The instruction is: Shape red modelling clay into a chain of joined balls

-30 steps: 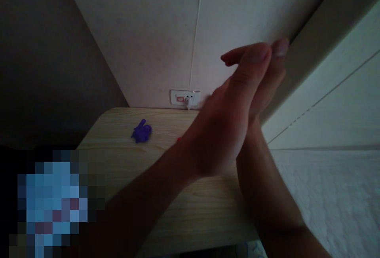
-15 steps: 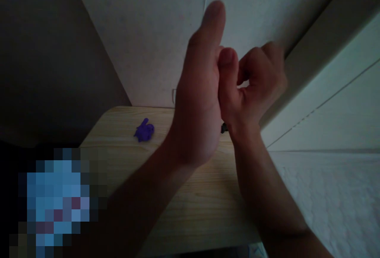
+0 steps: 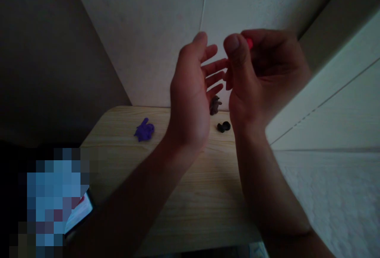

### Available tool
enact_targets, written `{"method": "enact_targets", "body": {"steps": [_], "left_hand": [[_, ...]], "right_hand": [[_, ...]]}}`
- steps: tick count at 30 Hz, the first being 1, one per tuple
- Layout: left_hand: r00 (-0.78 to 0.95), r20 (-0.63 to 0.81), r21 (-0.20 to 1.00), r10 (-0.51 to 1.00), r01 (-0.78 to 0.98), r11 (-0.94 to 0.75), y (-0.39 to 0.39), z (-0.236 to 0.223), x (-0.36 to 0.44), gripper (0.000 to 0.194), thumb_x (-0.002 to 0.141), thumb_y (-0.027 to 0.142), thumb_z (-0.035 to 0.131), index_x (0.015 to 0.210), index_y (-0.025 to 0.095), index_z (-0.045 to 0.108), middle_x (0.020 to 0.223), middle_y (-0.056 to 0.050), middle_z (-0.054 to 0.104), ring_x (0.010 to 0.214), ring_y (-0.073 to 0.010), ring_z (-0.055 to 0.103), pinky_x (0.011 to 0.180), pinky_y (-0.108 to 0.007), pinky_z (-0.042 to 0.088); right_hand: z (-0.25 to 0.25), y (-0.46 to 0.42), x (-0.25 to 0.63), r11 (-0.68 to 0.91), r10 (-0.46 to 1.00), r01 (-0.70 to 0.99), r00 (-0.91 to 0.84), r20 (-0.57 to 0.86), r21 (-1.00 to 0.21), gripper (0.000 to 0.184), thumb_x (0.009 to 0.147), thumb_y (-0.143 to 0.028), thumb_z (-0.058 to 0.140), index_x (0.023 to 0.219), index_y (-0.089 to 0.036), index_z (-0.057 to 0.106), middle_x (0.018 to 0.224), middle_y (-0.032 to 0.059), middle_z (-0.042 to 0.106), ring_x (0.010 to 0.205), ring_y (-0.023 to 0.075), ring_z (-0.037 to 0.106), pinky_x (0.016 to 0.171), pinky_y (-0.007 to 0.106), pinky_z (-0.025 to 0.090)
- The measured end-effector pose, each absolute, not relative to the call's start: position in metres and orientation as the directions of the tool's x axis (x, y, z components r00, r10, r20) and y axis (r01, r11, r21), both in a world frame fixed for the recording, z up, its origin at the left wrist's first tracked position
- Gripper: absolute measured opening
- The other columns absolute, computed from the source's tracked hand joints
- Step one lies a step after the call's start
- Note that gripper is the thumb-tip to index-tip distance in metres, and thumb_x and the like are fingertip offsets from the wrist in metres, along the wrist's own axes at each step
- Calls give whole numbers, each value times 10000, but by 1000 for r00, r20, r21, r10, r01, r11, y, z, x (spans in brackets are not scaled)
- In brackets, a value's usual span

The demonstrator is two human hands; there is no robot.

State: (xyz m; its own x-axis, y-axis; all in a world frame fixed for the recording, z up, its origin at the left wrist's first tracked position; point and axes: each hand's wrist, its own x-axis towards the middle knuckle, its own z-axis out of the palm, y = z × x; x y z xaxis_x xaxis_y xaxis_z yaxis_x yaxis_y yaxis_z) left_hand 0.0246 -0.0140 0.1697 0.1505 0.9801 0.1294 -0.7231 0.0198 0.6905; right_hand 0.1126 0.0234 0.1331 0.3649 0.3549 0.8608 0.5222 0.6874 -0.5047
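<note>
Both my hands are raised above a light wooden table [image 3: 190, 194] in dim light. My left hand [image 3: 192, 88] is open, palm turned right, its fingers spread and close to my right hand. My right hand [image 3: 261, 76] is curled, thumb against fingers, pinching a small red-pink lump [image 3: 249, 43] of which only a bit shows. A purple lump [image 3: 144, 130] lies on the table to the left. Below my hands lie a small black lump [image 3: 223, 126] and a brownish lump [image 3: 215, 105].
A white wall [image 3: 166, 32] rises behind the table, with a dark wall to the left. A white bed or panel [image 3: 332, 131] sits at the right. A blurred-out patch and a lit screen edge [image 3: 80, 210] lie at the lower left.
My palms were pressed together, then the hands parted. Now the left hand is spread open and the right pinches a red-pink lump. The black and brownish lumps have come into view.
</note>
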Motion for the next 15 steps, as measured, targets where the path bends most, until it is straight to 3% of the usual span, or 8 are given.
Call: {"method": "enact_targets", "body": {"steps": [3, 5, 7, 11, 13, 15], "left_hand": [[126, 134, 693, 983, -721, -2, -9, 165, 25, 303, 1037, 477, 468, 985, 224, 625, 1179, -113, 716, 1294, -302, 644, 1025, -426, 562], [119, 136, 702, 984, -712, -11, -8, 163, 26, 295, 1038, 466, 469, 974, 227, 630, 1157, -108, 721, 1289, -294, 642, 1019, -406, 556], [123, 139, 710, 983, -704, -12, -9, 162, 26, 276, 1033, 452, 482, 965, 232, 635, 1141, -102, 725, 1282, -289, 642, 1002, -391, 559], [126, 163, 700, 979, -714, -24, -11, 162, 26, 233, 1007, 435, 527, 916, 250, 633, 1122, -89, 728, 1278, -285, 642, 989, -384, 566], [122, 180, 682, 976, -731, -34, -11, 162, 26, 210, 989, 420, 554, 893, 248, 627, 1108, -90, 725, 1276, -290, 643, 996, -394, 566], [125, 196, 675, 973, -737, -42, -11, 163, 26, 211, 983, 418, 569, 893, 236, 625, 1097, -95, 719, 1278, -297, 645, 1010, -411, 561]], "right_hand": [[131, 34, 122, 735, 351, 466, 359, 865, -492, 288, 1051, -458, 559, 1257, -266, 618, 1173, 100, 725, 884, 214, 667, 787, 384, 556], [131, 39, 127, 796, 335, 395, 346, 877, -460, 289, 1069, -416, 522, 1290, -258, 622, 1173, 94, 729, 892, 200, 677, 820, 376, 569], [132, 40, 127, 819, 340, 350, 342, 876, -454, 291, 1085, -450, 466, 1230, -265, 636, 1030, 71, 728, 834, 199, 682, 763, 368, 570], [135, 30, 117, 763, 393, 382, 366, 844, -521, 463, 1086, -591, 379, 854, -278, 628, 709, 10, 609, 573, 177, 605, 501, 320, 458], [135, 24, 113, 728, 397, 431, 369, 841, -533, 453, 1074, -569, 457, 801, -268, 655, 719, 11, 630, 583, 177, 639, 487, 312, 462], [136, 21, 112, 730, 361, 464, 363, 859, -503, 273, 1030, -480, 617, 897, -267, 724, 848, 18, 706, 739, 204, 730, 588, 323, 555]]}}
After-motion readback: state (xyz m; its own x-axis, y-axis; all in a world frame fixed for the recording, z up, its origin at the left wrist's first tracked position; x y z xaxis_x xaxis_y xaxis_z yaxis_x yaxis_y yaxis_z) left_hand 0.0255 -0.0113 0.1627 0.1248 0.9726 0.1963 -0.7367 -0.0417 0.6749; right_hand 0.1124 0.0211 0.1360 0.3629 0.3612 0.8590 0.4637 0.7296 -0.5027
